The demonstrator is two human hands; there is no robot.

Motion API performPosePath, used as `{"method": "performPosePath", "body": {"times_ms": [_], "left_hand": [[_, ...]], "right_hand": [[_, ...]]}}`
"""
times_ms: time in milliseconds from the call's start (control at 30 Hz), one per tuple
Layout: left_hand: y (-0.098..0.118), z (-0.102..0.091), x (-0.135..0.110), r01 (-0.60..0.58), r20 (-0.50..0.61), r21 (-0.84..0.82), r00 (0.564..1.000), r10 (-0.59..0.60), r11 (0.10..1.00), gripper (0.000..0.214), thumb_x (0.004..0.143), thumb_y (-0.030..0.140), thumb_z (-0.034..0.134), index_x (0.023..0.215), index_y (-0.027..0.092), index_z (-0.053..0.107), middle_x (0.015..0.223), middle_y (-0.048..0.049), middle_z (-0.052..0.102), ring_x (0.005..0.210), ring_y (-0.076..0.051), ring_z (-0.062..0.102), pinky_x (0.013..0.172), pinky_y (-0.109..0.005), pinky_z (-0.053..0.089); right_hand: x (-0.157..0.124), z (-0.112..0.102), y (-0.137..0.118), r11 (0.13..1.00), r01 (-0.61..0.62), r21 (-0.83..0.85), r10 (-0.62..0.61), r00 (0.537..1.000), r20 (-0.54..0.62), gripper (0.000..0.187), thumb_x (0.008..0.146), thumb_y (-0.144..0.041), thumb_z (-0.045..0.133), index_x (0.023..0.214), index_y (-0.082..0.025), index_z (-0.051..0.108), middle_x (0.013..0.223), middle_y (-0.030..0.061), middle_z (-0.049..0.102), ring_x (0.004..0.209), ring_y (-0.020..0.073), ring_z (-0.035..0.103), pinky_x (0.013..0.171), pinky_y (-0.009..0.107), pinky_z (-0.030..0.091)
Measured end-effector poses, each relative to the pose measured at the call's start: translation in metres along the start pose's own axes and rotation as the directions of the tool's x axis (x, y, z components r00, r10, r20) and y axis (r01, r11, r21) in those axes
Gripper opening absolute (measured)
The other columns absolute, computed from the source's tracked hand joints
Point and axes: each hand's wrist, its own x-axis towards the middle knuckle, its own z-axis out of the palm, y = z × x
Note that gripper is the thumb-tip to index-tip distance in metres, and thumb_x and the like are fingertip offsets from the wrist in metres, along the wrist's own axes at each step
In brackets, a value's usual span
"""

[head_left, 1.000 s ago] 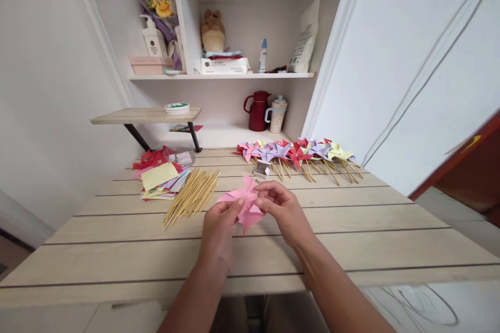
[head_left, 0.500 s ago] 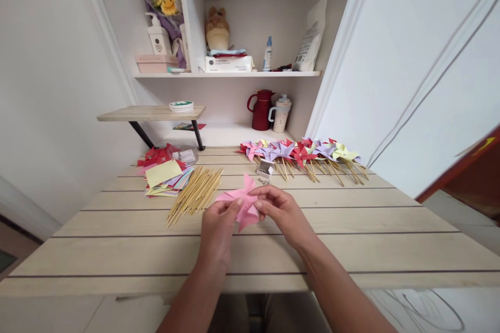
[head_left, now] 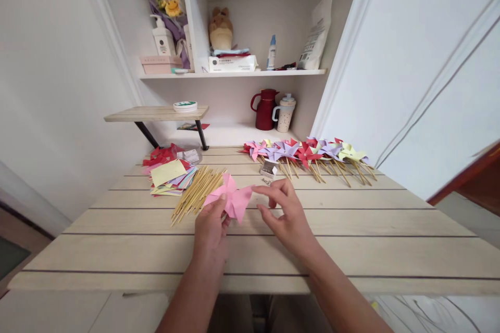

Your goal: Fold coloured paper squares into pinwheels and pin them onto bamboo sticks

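Note:
My left hand (head_left: 211,226) pinches a pink paper pinwheel (head_left: 233,199) at its middle and holds it just above the wooden table (head_left: 351,229). My right hand (head_left: 283,208) hovers a little to the right of the pinwheel, thumb and forefinger apart, touching nothing. A bundle of bamboo sticks (head_left: 197,192) lies just left of the pinwheel. A small open box (head_left: 269,169) sits beyond my right hand.
A stack of coloured paper squares (head_left: 169,176) lies at the left. A row of finished pinwheels on sticks (head_left: 308,155) stretches along the back right. A red jug (head_left: 266,109) and a speckled cup (head_left: 284,113) stand in the alcove behind. Shelves above hold bottles and boxes.
My right hand has let go of the pink pinwheel and drawn slightly right. My left hand has carried the pinwheel a little left, towards the sticks.

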Motion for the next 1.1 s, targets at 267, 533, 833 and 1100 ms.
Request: {"method": "performPosePath", "body": {"times_ms": [267,533,833,1100], "left_hand": [[-0.002,0.004,-0.011,0.030,0.092,-0.012,0.995,-0.029,0.999,0.034,0.052,0.029,0.091,0.076,0.012,0.073,0.075,-0.0037,0.071,0.063,-0.010,0.059,0.057,-0.020,0.046],[-0.013,0.006,-0.018,0.019,0.140,0.055,0.990,-0.027,0.998,0.034,0.053,0.033,0.090,0.075,0.012,0.074,0.077,-0.0049,0.071,0.067,-0.011,0.060,0.062,-0.021,0.046],[-0.019,0.012,-0.026,-0.029,0.197,0.047,0.980,0.020,0.998,0.030,0.059,0.036,0.087,0.071,0.013,0.073,0.072,-0.0034,0.068,0.067,-0.012,0.059,0.066,-0.023,0.046],[-0.019,0.013,-0.029,-0.060,0.161,0.047,0.986,0.052,0.997,0.028,0.060,0.036,0.086,0.072,0.013,0.075,0.073,-0.0039,0.070,0.066,-0.011,0.059,0.065,-0.022,0.046]], "right_hand": [[-0.001,0.005,0.002,0.988,0.113,-0.109,-0.120,0.991,-0.066,0.020,0.086,-0.014,0.070,0.101,-0.025,0.076,0.086,0.0022,0.040,0.081,0.0182,0.049,0.065,0.030,0.047],[0.000,0.001,-0.003,0.990,0.129,-0.056,-0.133,0.989,-0.067,0.017,0.086,-0.016,0.071,0.094,-0.027,0.079,0.083,0.0018,0.041,0.077,0.0175,0.049,0.061,0.030,0.045],[0.001,0.002,-0.004,0.996,0.084,0.006,-0.084,0.995,-0.050,0.013,0.084,-0.019,0.073,0.091,-0.027,0.080,0.084,0.0026,0.044,0.080,0.0183,0.051,0.065,0.031,0.048],[0.002,0.000,-0.007,0.996,-0.069,0.060,0.072,0.996,-0.055,0.006,0.086,-0.021,0.071,0.081,-0.023,0.074,0.085,0.0032,0.054,0.080,0.0178,0.054,0.068,0.032,0.048]]}}
